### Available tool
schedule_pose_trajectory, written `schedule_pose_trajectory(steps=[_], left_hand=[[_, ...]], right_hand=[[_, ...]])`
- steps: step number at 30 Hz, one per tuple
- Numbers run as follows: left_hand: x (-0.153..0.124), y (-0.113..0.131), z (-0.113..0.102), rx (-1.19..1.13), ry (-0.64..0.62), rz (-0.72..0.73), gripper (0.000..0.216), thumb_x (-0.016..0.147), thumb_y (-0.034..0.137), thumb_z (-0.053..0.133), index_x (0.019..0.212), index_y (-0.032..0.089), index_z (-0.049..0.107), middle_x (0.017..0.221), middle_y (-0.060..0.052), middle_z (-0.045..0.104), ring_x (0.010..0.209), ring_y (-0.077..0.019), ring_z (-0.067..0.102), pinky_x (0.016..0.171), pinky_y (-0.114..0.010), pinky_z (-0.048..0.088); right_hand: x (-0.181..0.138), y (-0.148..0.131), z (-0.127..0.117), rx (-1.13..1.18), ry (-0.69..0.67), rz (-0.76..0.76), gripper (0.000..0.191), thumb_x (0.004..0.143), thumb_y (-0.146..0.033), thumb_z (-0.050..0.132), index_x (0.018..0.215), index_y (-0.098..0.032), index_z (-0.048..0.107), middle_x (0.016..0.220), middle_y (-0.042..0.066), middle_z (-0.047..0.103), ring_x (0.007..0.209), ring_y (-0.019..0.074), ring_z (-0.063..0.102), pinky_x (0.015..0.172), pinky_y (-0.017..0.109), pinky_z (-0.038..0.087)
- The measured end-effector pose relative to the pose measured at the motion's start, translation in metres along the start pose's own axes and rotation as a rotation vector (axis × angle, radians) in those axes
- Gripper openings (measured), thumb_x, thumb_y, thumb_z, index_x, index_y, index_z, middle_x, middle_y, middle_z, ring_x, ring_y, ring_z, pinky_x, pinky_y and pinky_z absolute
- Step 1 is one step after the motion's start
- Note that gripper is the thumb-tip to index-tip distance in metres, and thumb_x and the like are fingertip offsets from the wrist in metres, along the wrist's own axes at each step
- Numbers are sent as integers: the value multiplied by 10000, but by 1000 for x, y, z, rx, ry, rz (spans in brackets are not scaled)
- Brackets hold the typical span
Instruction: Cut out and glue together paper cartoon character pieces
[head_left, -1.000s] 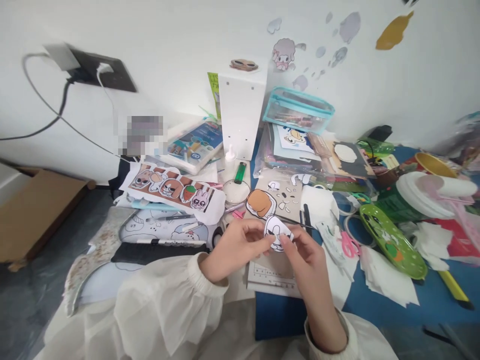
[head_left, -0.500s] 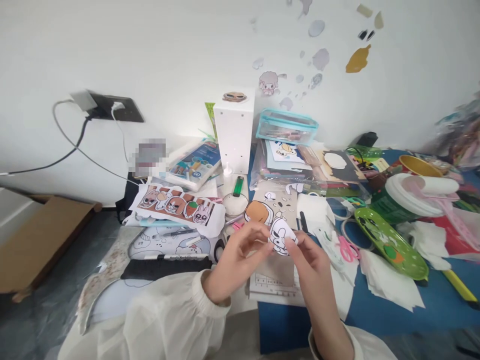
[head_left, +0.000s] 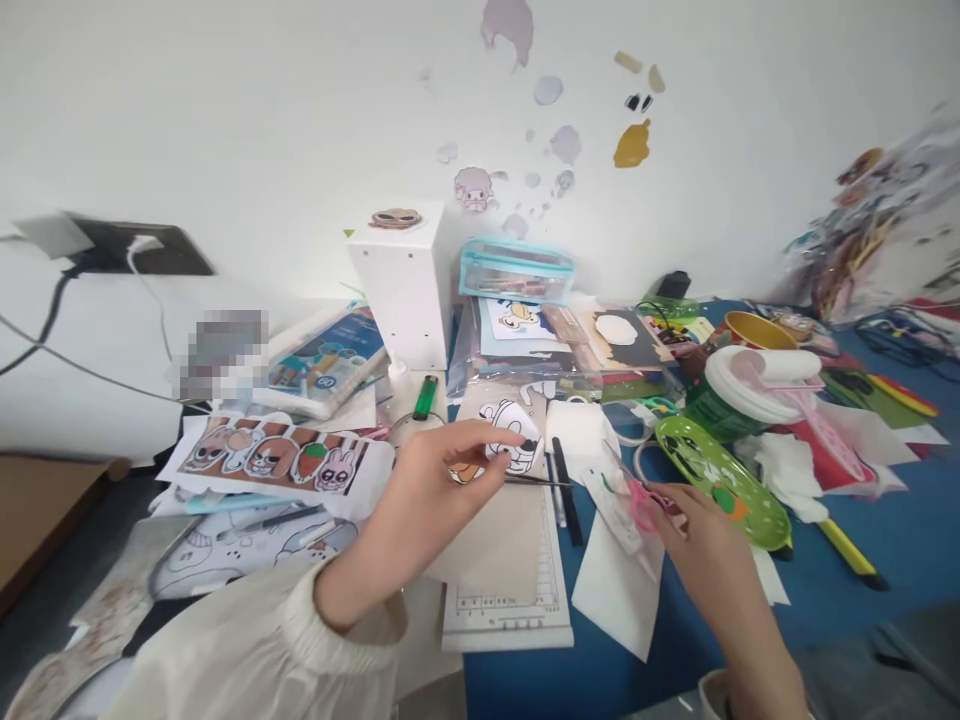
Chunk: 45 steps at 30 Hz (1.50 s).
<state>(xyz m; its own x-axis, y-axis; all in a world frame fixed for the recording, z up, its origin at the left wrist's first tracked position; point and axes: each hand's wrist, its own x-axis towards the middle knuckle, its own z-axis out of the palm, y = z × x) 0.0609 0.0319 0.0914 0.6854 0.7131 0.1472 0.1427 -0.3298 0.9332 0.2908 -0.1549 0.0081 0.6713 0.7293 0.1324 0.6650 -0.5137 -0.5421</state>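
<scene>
My left hand (head_left: pixel 435 490) pinches a small black-and-white cartoon cutout (head_left: pixel 512 448) between thumb and fingers, held just above the table. My right hand (head_left: pixel 694 535) has reached to the right and curls its fingers round the pink-handled scissors (head_left: pixel 643 500) lying on white paper scraps. A white board with a ruled edge (head_left: pixel 510 580) lies below the two hands. Both wrists wear loose white sleeves.
A printed sheet of cartoon animals (head_left: pixel 277 462) lies left. A white box (head_left: pixel 401 290), a green lighter (head_left: pixel 425 397) and a teal pouch (head_left: pixel 516 272) stand behind. A green patterned tray (head_left: pixel 720 480), a green tub (head_left: pixel 739 395), black pens (head_left: pixel 566 490) and a yellow pencil (head_left: pixel 847 548) sit right.
My right hand let go of the cutout and moved right onto the pink scissors. My left hand kept the cutout and lifted it slightly. The view swung to the right.
</scene>
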Motion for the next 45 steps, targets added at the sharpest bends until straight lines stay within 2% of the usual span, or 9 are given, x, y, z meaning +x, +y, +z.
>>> schedule_pose_trajectory(steps=[8, 13, 16, 19, 23, 26, 30, 37, 45], left_hand=[[10, -4, 4, -247, 27, -27, 141, 792, 185, 626, 890, 184, 727, 871, -38, 730, 707, -131, 623, 607, -215, 475], [8, 2, -12, -377, 61, -48, 166, 774, 178, 641, 909, 183, 737, 892, -45, 724, 702, -126, 610, 594, -211, 457], [6, 9, -20, -385, 63, -64, 169, 776, 180, 640, 910, 192, 743, 882, -38, 717, 666, -113, 586, 587, -210, 450], [3, 15, -25, -388, 89, -58, 161, 783, 198, 632, 896, 202, 747, 825, -25, 706, 529, -79, 504, 491, -204, 397], [0, 19, -30, -405, 119, -71, 165, 801, 241, 621, 901, 231, 752, 745, -17, 705, 440, -72, 459, 402, -207, 314], [-1, 20, -36, -444, 190, -40, 156, 795, 222, 635, 894, 243, 754, 836, -28, 734, 636, -135, 618, 512, -218, 434], [-1, 23, -48, -467, 276, 50, 157, 793, 174, 654, 898, 240, 749, 923, -19, 743, 830, -152, 658, 713, -238, 499], [-2, 26, -58, -400, 321, 102, 157, 799, 168, 645, 897, 234, 749, 897, -28, 729, 809, -155, 636, 725, -258, 494], [-3, 28, -60, -383, 268, 7, 142, 816, 263, 636, 884, 272, 761, 710, -14, 660, 620, -115, 486, 542, -214, 368]], right_hand=[[24, 15, 18, -221, -87, -131, 257, 718, -276, 466, 795, -160, 681, 901, 154, 628, 838, 320, 614, 779, 454, 467], [26, 22, 1, -215, -71, -69, 309, 680, -396, 492, 812, -183, 674, 907, 129, 680, 667, 270, 663, 579, 388, 515], [22, 18, -18, -156, -95, 40, 403, 690, -514, 532, 892, -193, 668, 695, 91, 709, 582, 265, 680, 488, 349, 534], [14, -11, -37, 195, -153, 170, 472, 661, -538, 632, 1019, -231, 615, 941, 97, 738, 803, 277, 714, 602, 309, 581], [7, -95, -46, 528, -136, 46, 378, 625, -477, 734, 909, -260, 612, 847, 44, 713, 522, 172, 632, 455, 243, 530], [14, -165, -39, 743, -84, -23, 261, 693, -437, 721, 815, -250, 587, 710, -9, 641, 437, 100, 508, 406, 206, 449], [33, -227, -24, 878, -90, -88, 257, 689, -404, 727, 790, -225, 573, 836, -2, 625, 431, 63, 455, 392, 215, 393], [48, -240, -7, 900, -288, -158, 314, 656, -431, 759, 802, -234, 562, 645, -51, 522, 428, 84, 450, 392, 228, 397], [58, -229, -8, 962, -367, -154, 337, 648, -402, 783, 845, -231, 570, 723, -49, 550, 408, 59, 448, 381, 218, 387]])
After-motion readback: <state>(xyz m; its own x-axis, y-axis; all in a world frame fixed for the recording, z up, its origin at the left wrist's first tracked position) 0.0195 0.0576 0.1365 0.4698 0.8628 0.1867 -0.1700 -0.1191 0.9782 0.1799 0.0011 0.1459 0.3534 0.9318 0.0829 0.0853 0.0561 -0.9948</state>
